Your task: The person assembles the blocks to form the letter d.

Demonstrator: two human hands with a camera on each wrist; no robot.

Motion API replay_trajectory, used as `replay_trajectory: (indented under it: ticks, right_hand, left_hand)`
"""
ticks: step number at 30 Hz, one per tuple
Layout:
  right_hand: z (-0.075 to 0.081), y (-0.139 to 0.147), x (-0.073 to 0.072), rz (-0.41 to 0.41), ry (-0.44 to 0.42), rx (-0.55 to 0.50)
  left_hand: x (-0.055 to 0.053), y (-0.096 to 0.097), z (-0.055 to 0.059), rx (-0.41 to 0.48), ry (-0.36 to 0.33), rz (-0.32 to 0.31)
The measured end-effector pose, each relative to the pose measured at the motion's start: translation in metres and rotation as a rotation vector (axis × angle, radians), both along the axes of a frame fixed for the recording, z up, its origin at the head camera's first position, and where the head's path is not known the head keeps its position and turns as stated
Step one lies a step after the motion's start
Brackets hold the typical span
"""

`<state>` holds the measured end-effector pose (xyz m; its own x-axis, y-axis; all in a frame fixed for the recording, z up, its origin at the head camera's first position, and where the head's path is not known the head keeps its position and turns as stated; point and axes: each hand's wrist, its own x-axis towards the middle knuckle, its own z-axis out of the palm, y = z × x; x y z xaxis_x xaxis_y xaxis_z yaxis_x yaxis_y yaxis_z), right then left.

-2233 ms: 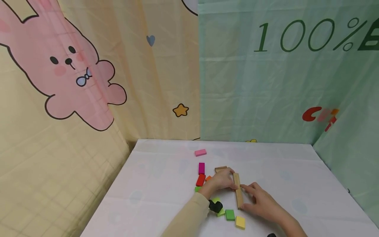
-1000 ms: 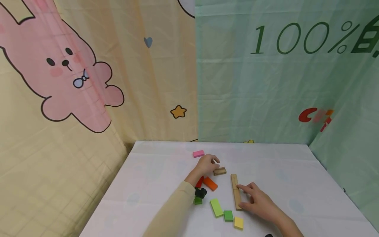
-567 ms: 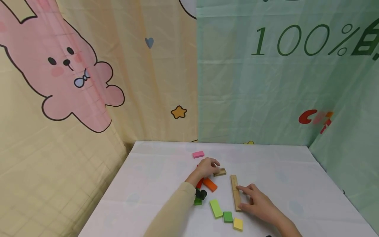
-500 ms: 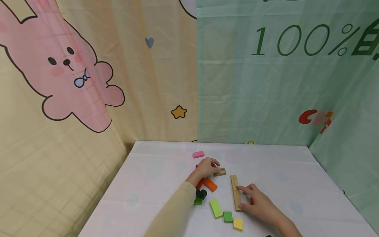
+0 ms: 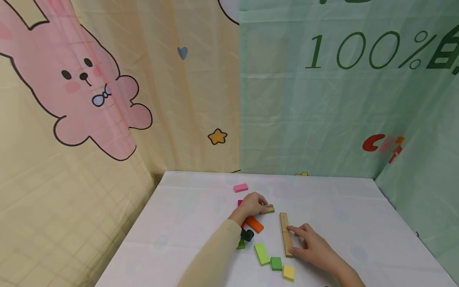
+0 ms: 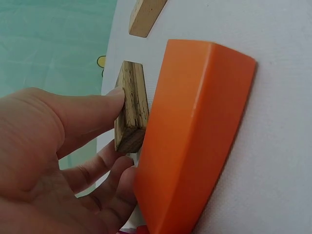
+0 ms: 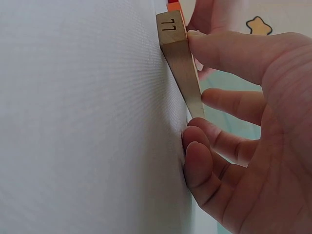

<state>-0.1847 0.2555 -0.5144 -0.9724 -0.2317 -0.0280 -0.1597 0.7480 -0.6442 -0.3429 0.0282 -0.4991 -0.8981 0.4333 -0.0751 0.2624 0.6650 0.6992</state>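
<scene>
My left hand (image 5: 252, 203) pinches a short wooden block (image 5: 268, 209) at the back middle of the table. In the left wrist view the thumb presses one side of this wooden block (image 6: 134, 102), with the other fingers partly hidden behind and below it. To its right, two wooden blocks (image 5: 284, 223) lie end to end as a straight row. The thumb and index finger of my right hand (image 5: 312, 245) touch the row's right side. In the right wrist view the near wooden block (image 7: 173, 29) carries a dark mark on its end, and the remaining fingers are loosely bent beside the table.
An orange block (image 5: 255, 225) lies just in front of my left hand. Lime (image 5: 262, 253), green (image 5: 276, 263) and yellow (image 5: 288, 273) blocks lie nearer. A pink block (image 5: 240, 187) is at the back. Magenta, red and another green block are partly covered by the left arm.
My left hand has left the wooden row, moved left and back, and lowered its fingers onto the short wooden block. The right hand has stayed against the row.
</scene>
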Motion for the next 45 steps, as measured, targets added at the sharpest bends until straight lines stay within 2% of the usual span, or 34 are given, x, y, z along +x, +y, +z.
replay_trajectory:
  ticks: [9, 17, 28, 34, 39, 42, 45]
  right_hand:
    - [0.000, 0.001, -0.003, -0.016, -0.001, 0.026]
    - [-0.002, 0.001, 0.000, -0.014, -0.016, -0.003]
    - [-0.003, -0.001, 0.000, -0.030, -0.019, 0.003]
    - [-0.003, 0.001, 0.001, -0.005, -0.005, 0.004]
    - [-0.005, 0.001, 0.000, -0.016, -0.013, 0.002]
    - [-0.005, 0.001, 0.000, -0.022, -0.018, 0.000]
    - [-0.005, 0.001, -0.001, -0.021, -0.021, 0.002]
  left_hand:
    - [0.002, 0.004, 0.002, -0.003, 0.017, 0.014]
    - [0.008, 0.008, 0.005, -0.042, 0.045, 0.034]
    - [0.016, 0.013, 0.011, -0.110, 0.119, 0.048]
    - [0.018, 0.016, 0.010, -0.157, 0.174, 0.046]
    - [0.019, 0.018, 0.008, -0.206, 0.233, 0.025]
    - [0.020, 0.019, 0.008, -0.215, 0.248, 0.023]
    - [0.021, 0.019, 0.008, -0.212, 0.234, 0.024]
